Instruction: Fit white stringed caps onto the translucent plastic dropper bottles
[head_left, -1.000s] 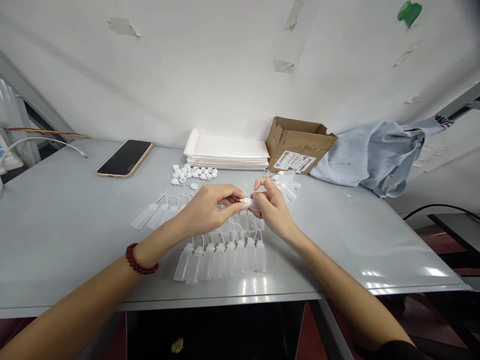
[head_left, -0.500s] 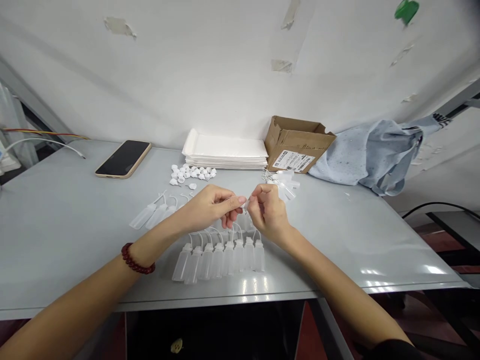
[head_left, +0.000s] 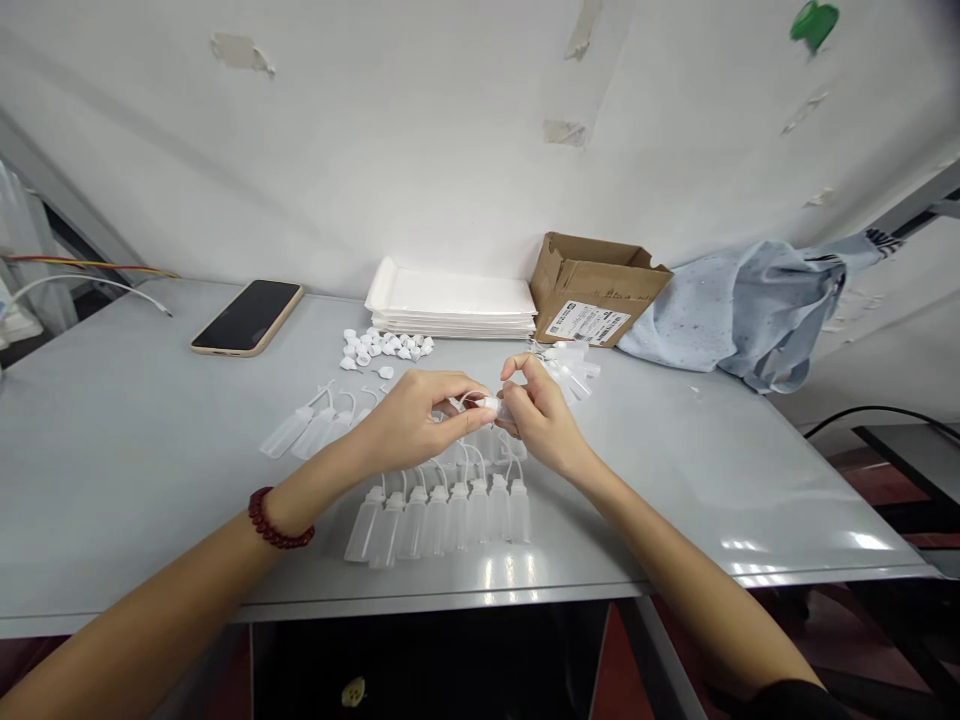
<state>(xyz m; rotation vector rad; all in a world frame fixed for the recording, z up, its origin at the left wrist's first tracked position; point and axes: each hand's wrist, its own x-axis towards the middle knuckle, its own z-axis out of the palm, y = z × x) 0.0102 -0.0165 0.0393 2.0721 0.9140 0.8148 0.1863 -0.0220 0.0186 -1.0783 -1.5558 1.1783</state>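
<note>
One grey table carries everything we record: a blue cloth and an open cardboard box at the back right, a stack of white trays, a phone at the back left, and a row of small squeeze bottles lying near the front edge. Above that row, our left hand and right hand meet, fingers pinched narrow on one small bottle held between them, clear of the table.

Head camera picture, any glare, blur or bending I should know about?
Head view: glare streaks on the grey table near its front right edge; wide-lens bending curves the table edge; the small clear bottle between left hand and right hand is slightly soft.
</note>
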